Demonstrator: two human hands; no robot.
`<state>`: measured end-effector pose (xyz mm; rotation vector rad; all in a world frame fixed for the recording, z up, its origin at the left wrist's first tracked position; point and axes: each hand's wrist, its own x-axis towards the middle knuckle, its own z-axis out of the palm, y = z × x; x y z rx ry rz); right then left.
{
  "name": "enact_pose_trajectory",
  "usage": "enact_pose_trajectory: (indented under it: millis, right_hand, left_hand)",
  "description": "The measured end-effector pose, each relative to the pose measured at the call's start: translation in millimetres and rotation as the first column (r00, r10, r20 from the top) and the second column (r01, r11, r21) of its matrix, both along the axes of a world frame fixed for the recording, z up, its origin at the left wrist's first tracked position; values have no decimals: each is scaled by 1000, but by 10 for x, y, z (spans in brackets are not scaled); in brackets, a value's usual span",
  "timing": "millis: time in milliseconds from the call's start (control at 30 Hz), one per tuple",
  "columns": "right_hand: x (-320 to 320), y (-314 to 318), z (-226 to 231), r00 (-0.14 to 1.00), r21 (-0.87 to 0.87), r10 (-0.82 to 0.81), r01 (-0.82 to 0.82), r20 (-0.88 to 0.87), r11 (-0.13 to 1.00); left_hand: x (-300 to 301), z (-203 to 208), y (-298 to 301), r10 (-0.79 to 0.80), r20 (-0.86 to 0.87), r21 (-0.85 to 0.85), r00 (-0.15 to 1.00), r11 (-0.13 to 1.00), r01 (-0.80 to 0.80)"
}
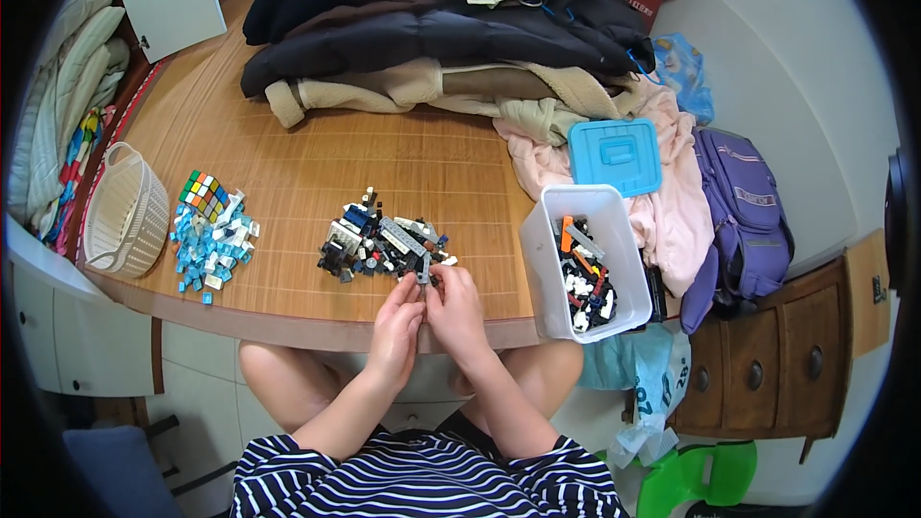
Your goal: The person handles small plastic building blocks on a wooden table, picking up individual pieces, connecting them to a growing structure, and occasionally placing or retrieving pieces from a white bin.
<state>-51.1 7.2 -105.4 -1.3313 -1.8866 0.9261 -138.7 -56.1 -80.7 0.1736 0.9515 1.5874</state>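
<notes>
My left hand [395, 331] and my right hand [455, 315] meet at the table's near edge, fingertips close together. Between them a grey building-brick piece [424, 269] points up, pinched by the fingers of both hands. Its lower end is hidden by the fingers. Just beyond lies a loose pile of building bricks [357, 245], mostly black, grey, white and dark blue. On the pile rests a long grey studded brick [399, 236].
On the left are a woven plastic basket [125, 221], blue and white bricks [216, 245] and a puzzle cube [203, 194]. At right stands a clear bin [539, 273] of bricks, its blue lid [615, 155] behind. Coats [432, 48] and a purple backpack [743, 211] lie around.
</notes>
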Motion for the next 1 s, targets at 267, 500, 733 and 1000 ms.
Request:
enact_pose_trajectory:
  millis: [267, 500, 733, 1000]
  right_hand:
    - [-15, 3, -30, 998, 16, 2, -1, -63, 1000]
    - [-14, 18, -83, 946, -170, -42, -15, -322, 985]
    - [-55, -65, -92, 767, -300, -140, -71, -626, 951]
    - [9, -109, 205, 745, -241, -127, -46, -654, 969]
  left_hand:
    - [146, -10, 91, 12, 6, -29, 1000, 1000, -12]
    - [269, -138, 105, 159, 37, 15, 987, 987, -160]
    - [288, -26, 63, 246, 60, 113, 967, 961, -252]
    - [374, 163, 60, 231, -15, 221, 973, 950, -222]
